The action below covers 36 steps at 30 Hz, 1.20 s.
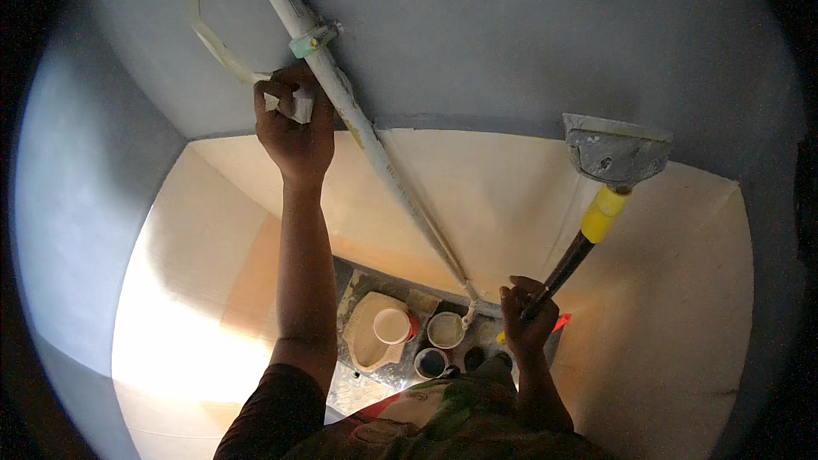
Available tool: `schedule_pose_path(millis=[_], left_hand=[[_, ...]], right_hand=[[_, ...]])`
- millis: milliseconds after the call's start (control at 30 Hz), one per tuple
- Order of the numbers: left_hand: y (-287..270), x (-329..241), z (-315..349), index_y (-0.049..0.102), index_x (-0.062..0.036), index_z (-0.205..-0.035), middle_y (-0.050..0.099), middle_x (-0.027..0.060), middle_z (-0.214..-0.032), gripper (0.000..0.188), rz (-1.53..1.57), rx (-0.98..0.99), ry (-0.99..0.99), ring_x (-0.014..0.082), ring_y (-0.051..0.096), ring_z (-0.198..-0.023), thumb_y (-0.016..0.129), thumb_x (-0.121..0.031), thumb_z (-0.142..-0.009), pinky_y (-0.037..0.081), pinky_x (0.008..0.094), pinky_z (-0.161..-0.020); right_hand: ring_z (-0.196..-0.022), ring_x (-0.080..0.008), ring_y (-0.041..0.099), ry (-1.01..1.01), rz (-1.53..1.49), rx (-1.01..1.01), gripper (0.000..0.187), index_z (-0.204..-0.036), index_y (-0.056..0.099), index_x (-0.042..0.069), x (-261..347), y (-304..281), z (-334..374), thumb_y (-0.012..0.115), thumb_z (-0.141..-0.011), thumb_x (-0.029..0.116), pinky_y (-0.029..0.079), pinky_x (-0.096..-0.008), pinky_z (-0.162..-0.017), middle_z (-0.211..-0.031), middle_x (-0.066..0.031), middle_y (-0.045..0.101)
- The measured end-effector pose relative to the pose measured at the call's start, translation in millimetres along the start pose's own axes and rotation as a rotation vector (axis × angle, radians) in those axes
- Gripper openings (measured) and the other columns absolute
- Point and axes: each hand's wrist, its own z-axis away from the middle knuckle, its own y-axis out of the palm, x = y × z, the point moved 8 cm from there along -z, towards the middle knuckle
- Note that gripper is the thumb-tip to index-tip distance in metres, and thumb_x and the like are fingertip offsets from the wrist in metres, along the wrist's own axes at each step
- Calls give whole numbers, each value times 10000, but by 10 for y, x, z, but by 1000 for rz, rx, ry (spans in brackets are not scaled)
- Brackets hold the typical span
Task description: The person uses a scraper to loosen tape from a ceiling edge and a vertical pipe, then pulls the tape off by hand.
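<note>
My left hand [294,123] is raised high against the grey upper wall and pinches the end of a strip of pale masking tape [209,34], which loops up and left along the wall. A paint-spattered white pipe [358,123] runs diagonally down just to the right of that hand, held by a green clamp [311,38]. My right hand [524,319] is lower, closed around the black handle of a wide scraper [613,153]. The handle has a yellow collar, and the grey blade rests where the grey paint meets the cream wall.
On the floor far below sit a cream paint tray [366,336], a cream-filled bucket [392,325], another round pot [446,330] and a dark can [431,364]. Cream walls close in on left and right. The pipe reaches down to the floor.
</note>
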Motion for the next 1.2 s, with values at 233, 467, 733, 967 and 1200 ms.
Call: schedule_pose_path(millis=[233,467,733,967,1200], left_hand=[[28,-128,-77,489,-27,-1017,689,121,-1027,249,-52,-10,119,167,663,-909,689,54,-893,525,267,-794],[38,-58,415,532,6,-1098,670,132,-1085,195,-248,87,-21,226,647,-1034,627,-78,-951,467,323,-993],[98,-20,528,571,10,-1173,704,134,-1050,220,-263,41,-107,230,685,-1010,590,-71,-970,524,351,-936],[138,61,652,561,23,-1174,683,143,-1073,213,-246,70,-149,212,667,-1032,560,-8,-963,533,350,-936],[122,273,777,566,2,-1167,671,140,-1053,212,-264,76,-150,228,667,-1000,566,19,-956,552,364,-895]], right_hand=[[-710,-59,590,15,-2,-50,214,-1105,693,35,-9,-48,29,767,-908,77,472,-225,-672,-798,-11,655],[-685,-52,553,44,-22,-58,218,-1100,698,25,-15,-32,-6,772,-912,108,453,-234,-655,-780,4,649],[-651,-42,506,-9,-69,-74,223,-1105,699,34,20,-44,17,767,-927,150,404,-227,-619,-732,22,615],[-650,-47,510,50,-64,-52,186,-1088,699,36,-42,-68,35,754,-924,103,410,-232,-597,-738,18,619],[-684,-66,559,78,78,-86,157,-1038,723,42,-16,-97,38,774,-918,129,467,-249,-640,-761,12,652]])
